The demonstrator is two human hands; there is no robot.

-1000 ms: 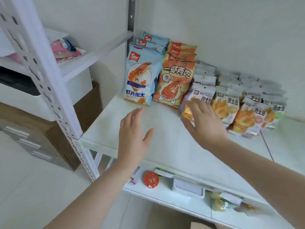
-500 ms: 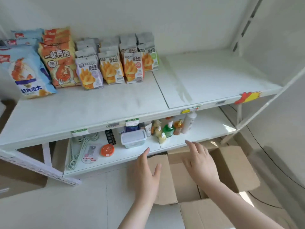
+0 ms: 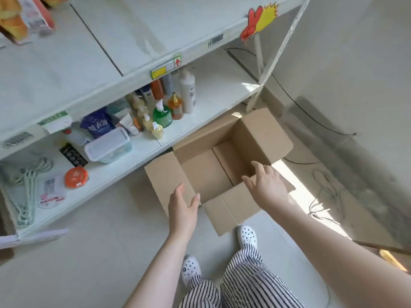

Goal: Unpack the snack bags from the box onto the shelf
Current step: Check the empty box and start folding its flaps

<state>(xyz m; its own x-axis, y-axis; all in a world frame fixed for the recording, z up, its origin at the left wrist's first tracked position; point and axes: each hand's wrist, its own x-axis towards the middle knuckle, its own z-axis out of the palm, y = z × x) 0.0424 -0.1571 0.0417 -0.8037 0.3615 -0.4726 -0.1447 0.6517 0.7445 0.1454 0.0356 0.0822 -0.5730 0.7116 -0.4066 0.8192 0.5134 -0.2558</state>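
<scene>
here both hands (image 3: 183,207) (image 3: 268,185) hover, fingers relaxed, over box (image 3: 206,172).

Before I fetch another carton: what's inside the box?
The box shows only its bare cardboard floor and inner flaps; no snack bags in sight. The right hand covers the near right corner, so that part stays unseen.

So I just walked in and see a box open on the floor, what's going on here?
A person is unpacking snack bags onto the upper shelf of a white rack. Right now both hands reach down over the open cardboard box on the floor: the left hand at its near left flap, the right hand above the near right edge. Neither holds anything, and the visible inside of the box looks empty, so the unpacking seems about finished.
</scene>
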